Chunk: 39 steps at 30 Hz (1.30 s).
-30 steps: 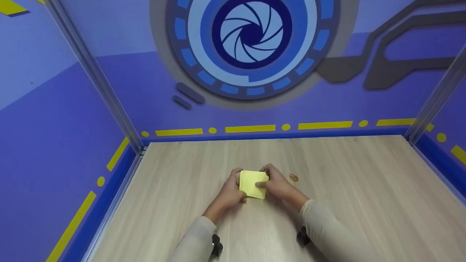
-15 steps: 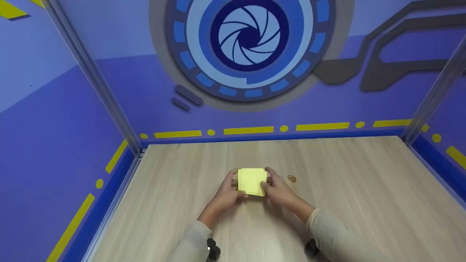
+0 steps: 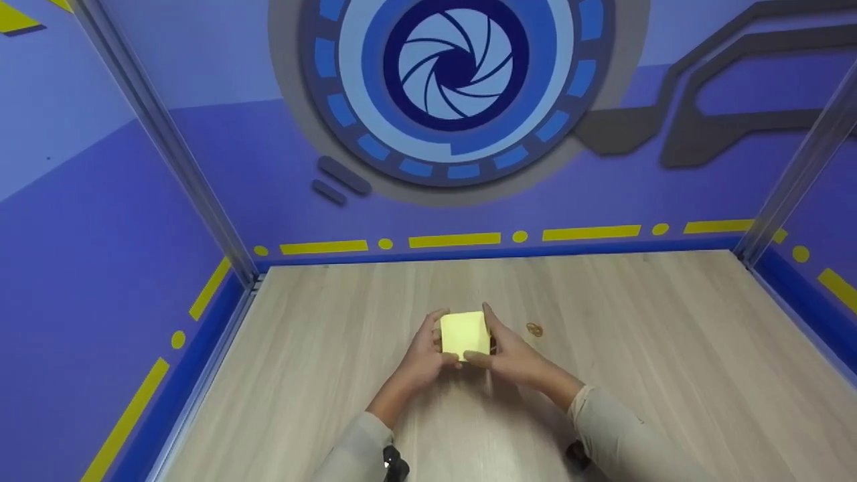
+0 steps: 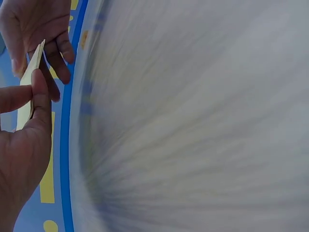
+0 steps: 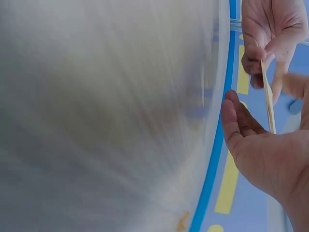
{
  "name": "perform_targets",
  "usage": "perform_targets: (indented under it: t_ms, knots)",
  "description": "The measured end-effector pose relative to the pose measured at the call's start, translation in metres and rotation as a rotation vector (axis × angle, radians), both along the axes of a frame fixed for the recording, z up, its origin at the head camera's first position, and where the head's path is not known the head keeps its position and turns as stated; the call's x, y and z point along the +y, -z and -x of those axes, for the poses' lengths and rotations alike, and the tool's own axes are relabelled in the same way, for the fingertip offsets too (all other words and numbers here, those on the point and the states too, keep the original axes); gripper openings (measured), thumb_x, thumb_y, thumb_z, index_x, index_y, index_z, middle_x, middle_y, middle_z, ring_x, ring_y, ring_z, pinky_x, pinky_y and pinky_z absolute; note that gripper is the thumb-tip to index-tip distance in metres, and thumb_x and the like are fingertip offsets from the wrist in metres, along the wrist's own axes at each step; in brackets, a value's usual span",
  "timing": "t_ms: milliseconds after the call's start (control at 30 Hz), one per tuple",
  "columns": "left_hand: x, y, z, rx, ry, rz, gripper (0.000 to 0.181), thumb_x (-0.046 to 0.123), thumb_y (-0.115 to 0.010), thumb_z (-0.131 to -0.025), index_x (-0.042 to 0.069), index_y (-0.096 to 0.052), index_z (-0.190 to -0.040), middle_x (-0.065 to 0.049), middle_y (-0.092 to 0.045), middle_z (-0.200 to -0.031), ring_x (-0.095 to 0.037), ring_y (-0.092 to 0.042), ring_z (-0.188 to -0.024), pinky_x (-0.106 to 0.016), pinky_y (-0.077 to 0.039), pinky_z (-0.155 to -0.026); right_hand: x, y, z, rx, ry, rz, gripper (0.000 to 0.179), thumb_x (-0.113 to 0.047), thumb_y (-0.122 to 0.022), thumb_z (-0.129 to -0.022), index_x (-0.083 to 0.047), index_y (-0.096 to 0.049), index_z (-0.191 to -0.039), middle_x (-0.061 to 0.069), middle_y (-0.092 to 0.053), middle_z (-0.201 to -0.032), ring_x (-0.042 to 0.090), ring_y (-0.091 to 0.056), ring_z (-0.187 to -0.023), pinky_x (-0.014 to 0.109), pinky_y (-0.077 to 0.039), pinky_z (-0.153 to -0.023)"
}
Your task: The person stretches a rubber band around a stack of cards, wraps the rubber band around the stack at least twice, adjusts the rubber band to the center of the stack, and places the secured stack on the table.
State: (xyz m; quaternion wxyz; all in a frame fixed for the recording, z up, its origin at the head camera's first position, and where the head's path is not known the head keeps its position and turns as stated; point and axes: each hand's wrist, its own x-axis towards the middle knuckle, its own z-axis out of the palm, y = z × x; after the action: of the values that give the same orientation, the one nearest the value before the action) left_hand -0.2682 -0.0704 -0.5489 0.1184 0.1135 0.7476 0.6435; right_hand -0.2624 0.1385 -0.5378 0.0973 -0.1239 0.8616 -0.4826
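Observation:
A thin stack of square yellow paper sheets (image 3: 464, 333) is held up over the table, its broad face toward the head camera. My left hand (image 3: 423, 353) pinches its left side, thumb at the lower corner and fingers behind. At the right side is my right hand (image 3: 515, 355), its thumb lying across the lower front and its index finger along the right edge. Seen edge-on in the right wrist view, the stack (image 5: 268, 104) meets the palm of the right hand (image 5: 270, 164), whose fingers reach out fairly straight; the thumb is blurred.
Small brown-orange loops like rubber bands (image 3: 534, 329) lie on the wooden table (image 3: 622, 321) to the right of the hands. Purple-blue printed panels (image 3: 221, 167) stand at the back and both sides, with metal posts (image 3: 167, 140) in the corners.
The right thumb has slid from the middle of the sheets' right side to their lower edge. The stack's edges look more even now. The left hand keeps its grip.

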Motion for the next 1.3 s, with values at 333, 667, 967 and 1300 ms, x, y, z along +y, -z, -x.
perform_targets:
  t_ms: [333, 667, 967, 1300]
  knots:
    - [-0.011, -0.006, 0.002, -0.005, 0.023, -0.065, 0.093, -0.013, -0.061, -0.085, 0.01, -0.024, -0.168, -0.023, -0.06, -0.148, -0.021, -0.071, -0.111, -0.029, -0.062, -0.081, 0.011, -0.01, -0.006, 0.435, -0.138, -0.302, 0.09, -0.023, -0.086, -0.091, -0.007, -0.036, -0.163, 0.016, -0.044, -0.167, 0.037, -0.044, -0.155, 0.054, -0.041, -0.126]
    - [-0.013, -0.005, 0.002, 0.006, 0.053, -0.087, 0.092, -0.014, -0.062, -0.087, 0.015, -0.028, -0.167, -0.021, -0.058, -0.154, -0.021, -0.07, -0.116, -0.029, -0.063, -0.082, 0.014, -0.01, -0.005, 0.512, -0.167, -0.338, 0.061, -0.025, -0.085, -0.092, -0.009, -0.051, -0.139, 0.019, -0.047, -0.16, 0.035, -0.056, -0.145, 0.048, -0.054, -0.114]
    - [-0.013, -0.005, 0.004, 0.006, 0.019, -0.149, 0.092, -0.017, -0.057, -0.087, 0.007, -0.022, -0.168, -0.027, -0.055, -0.155, -0.021, -0.071, -0.112, -0.028, -0.063, -0.081, 0.006, -0.008, -0.009, 0.38, -0.071, -0.116, 0.077, -0.01, -0.079, -0.095, -0.002, -0.038, -0.159, 0.019, -0.047, -0.166, 0.034, -0.061, -0.143, 0.042, -0.055, -0.112]
    - [-0.005, -0.004, 0.002, 0.023, -0.019, -0.1, 0.089, -0.015, -0.051, -0.089, 0.011, -0.017, -0.168, -0.025, -0.058, -0.148, -0.02, -0.065, -0.107, -0.028, -0.058, -0.082, -0.002, 0.003, -0.01, 0.341, -0.079, 0.011, 0.077, -0.005, -0.068, -0.102, -0.002, -0.027, -0.168, 0.017, -0.049, -0.165, 0.032, -0.06, -0.144, 0.042, -0.058, -0.108]
